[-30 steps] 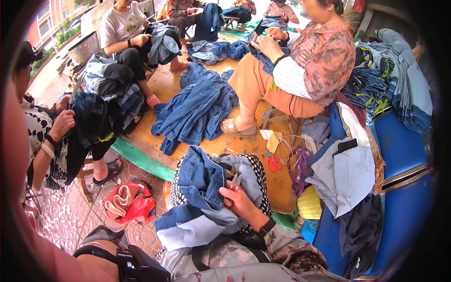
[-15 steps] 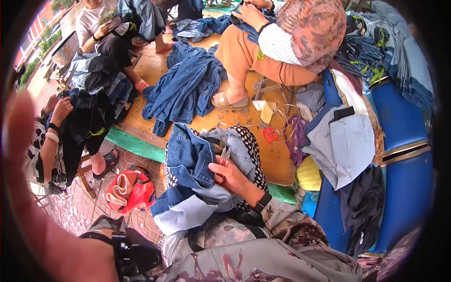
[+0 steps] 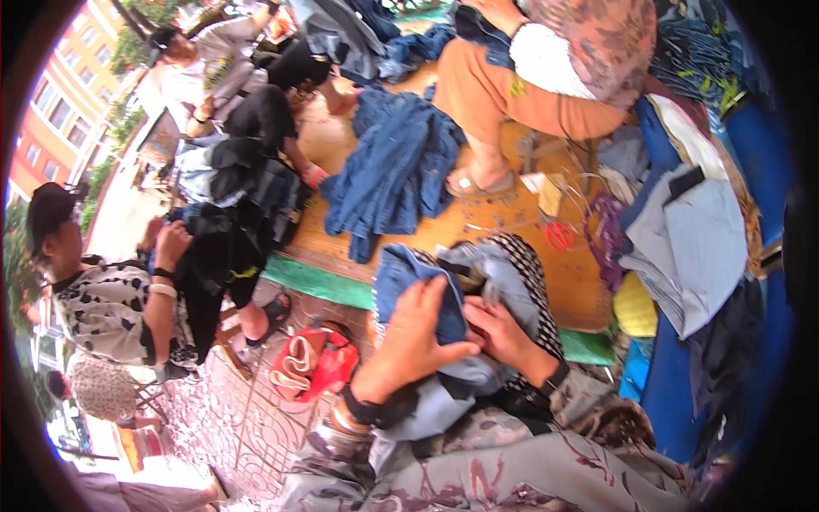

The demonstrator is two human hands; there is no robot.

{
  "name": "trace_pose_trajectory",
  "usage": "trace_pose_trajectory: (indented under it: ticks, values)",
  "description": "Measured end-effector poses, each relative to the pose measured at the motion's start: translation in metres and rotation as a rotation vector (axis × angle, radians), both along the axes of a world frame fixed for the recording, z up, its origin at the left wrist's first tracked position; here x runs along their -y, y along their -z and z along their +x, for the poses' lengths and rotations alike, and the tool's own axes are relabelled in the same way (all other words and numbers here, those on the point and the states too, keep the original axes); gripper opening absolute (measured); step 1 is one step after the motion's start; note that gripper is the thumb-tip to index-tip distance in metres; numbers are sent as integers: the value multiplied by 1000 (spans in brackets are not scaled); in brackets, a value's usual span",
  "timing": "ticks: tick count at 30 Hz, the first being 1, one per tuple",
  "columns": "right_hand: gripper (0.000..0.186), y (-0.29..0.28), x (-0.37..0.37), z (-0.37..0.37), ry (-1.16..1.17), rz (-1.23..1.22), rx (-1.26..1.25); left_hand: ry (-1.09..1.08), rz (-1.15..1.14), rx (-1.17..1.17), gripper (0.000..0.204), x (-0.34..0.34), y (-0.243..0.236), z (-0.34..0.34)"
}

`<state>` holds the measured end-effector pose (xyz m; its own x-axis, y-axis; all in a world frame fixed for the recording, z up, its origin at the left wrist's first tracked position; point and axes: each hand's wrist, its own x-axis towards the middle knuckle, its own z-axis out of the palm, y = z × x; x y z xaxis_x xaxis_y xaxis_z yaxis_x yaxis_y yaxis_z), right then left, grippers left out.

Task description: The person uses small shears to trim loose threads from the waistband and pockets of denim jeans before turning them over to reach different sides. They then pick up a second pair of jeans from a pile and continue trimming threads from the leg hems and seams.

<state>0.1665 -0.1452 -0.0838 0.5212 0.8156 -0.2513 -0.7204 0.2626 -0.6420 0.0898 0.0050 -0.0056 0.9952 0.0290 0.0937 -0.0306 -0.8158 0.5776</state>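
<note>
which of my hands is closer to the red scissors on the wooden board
Right. The right hand is at the denim, with the red scissors ahead of it and to its right. The left hand is over the denim, farther left.

head cam: L of 2 fisheyes on wearer's head; I'm looking thru it from above the lap
facing: down + fwd, pic upright, v. wide
hands: left hand [image 3: 411, 337] & right hand [image 3: 509, 334] nearest lens, just below ctr
wood platform [image 3: 307, 239]: mid-dist, seen obliquely from above
orange-trousered co-worker [image 3: 546, 115]: beyond hands, cut by top edge
orange bldg [image 3: 72, 94]: far bkgd, upper L, leaning w/ lens bend
rim: black, rounds off corners
</note>
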Motion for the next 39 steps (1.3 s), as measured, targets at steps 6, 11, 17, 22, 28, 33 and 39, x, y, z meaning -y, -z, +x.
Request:
trace_pose_trajectory:
  ticks: [6,11,17,22,28,33,39]
  values:
    - [14,-5,9,-1,24,-98,290,-59,-1,0,41,-12,22,-4]
    - [18,-17,20,5,212,-215,526,-445,-568,57,12,-35,32,-26]
    - [15,-11,27,23,455,-219,468,-689,-1634,353,29,-72,25,-51]
    - [13,-11,30,28,454,-147,388,-823,-1488,299,36,-119,61,-91]
    - [12,-1,39,36,471,-24,200,-676,88,293,93,-96,8,-82]
    - [11,8,51,41,532,28,107,146,274,-242,119,12,-32,-36]
    - [11,10,67,36,520,95,189,83,659,-292,69,8,45,-11]
